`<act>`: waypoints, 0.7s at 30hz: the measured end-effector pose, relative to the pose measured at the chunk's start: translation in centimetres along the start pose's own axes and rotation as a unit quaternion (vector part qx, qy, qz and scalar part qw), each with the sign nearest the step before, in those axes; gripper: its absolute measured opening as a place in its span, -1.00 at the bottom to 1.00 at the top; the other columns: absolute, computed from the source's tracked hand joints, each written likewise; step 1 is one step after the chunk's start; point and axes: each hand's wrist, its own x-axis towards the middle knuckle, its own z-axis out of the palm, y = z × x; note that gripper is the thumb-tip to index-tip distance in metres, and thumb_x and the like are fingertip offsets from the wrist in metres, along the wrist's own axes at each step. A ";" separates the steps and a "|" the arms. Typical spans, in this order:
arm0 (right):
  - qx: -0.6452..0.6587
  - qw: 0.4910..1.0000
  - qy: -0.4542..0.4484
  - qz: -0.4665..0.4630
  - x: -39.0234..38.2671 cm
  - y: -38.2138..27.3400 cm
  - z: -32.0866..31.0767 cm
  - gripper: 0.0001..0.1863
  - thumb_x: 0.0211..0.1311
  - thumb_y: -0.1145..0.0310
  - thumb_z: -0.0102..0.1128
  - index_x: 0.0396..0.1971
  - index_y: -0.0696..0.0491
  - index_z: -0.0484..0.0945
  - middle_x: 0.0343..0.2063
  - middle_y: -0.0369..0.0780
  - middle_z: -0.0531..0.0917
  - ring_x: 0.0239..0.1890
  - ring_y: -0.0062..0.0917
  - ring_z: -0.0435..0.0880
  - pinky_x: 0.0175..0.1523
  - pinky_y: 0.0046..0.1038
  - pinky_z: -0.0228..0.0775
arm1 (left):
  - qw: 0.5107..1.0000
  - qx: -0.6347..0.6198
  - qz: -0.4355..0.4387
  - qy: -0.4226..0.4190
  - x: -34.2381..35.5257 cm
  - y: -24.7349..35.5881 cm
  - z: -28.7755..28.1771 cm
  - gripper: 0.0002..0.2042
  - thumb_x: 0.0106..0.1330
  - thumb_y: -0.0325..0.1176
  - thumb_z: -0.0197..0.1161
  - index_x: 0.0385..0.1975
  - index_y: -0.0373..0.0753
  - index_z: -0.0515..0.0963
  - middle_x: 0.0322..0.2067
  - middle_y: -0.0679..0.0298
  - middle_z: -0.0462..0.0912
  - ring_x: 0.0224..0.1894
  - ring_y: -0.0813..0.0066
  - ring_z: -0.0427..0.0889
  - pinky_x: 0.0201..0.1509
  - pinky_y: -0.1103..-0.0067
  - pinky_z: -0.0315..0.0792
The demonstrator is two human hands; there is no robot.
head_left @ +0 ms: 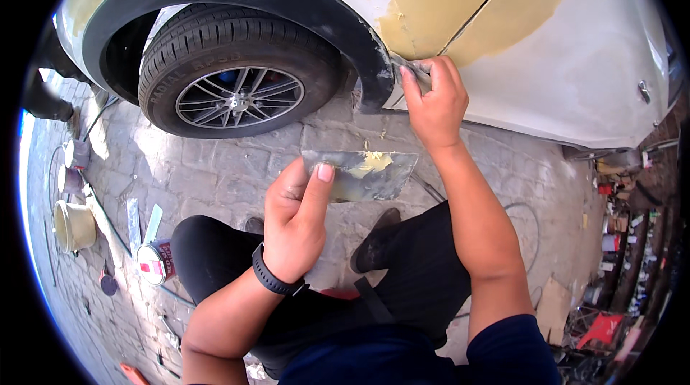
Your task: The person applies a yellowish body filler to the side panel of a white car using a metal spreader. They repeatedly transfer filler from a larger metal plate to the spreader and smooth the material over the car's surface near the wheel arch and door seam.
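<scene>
My left hand (293, 220) grips a thin, flat metal plate (352, 185) by its left end, thumb on top. A dab of pale yellow body filler (374, 163) lies on the plate's upper face. In my right hand (440, 103) is a small grey putty spreader (419, 77), pinched between thumb and fingers. It is against the lower car panel, just behind the black wheel arch trim (375, 72); its working edge is mostly hidden. Dried tan filler (496, 18) covers much of the white bodywork above, across a panel seam.
A car wheel (241, 101) stands at the left of the work area. Paving stones (215, 169) lie beneath me. To the left are an opened can (154, 263), a cream bucket (75, 227) and a hose. Cluttered shelves (636, 255) line the right side.
</scene>
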 end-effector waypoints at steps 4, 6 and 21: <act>0.007 1.000 -0.024 0.009 0.1 -0.1 -0.2 -0.79 0.22 0.40 0.50 -0.33 0.12 0.59 -0.33 -0.16 0.68 -0.28 -0.18 0.70 -0.18 -0.26 0.52 | 1.000 -0.023 -0.010 0.015 0.0 0.6 0.9 -0.74 0.68 -0.33 0.15 -0.36 -0.21 0.45 -0.41 0.55 0.46 -0.34 0.83 0.26 -0.24 0.72 0.20; 0.000 1.000 -0.021 -0.001 0.1 0.2 -0.1 -0.79 0.23 0.40 0.49 -0.35 0.12 0.58 -0.34 -0.17 0.67 -0.28 -0.18 0.69 -0.19 -0.25 0.51 | 1.000 -0.021 -0.008 0.007 -0.2 0.4 0.7 -0.77 0.69 -0.31 0.13 -0.29 -0.25 0.52 -0.40 0.53 0.52 -0.35 0.82 0.29 -0.24 0.72 0.23; 0.071 0.989 -0.108 0.078 -0.8 2.5 -3.7 -0.75 0.26 0.36 0.49 -0.40 0.16 0.57 -0.39 -0.19 0.65 -0.40 -0.35 0.66 -0.24 -0.34 0.51 | 1.000 0.000 0.005 -0.001 -1.1 0.2 -1.1 -0.75 0.68 -0.31 0.13 -0.32 -0.24 0.52 -0.42 0.57 0.47 -0.37 0.82 0.25 -0.27 0.70 0.19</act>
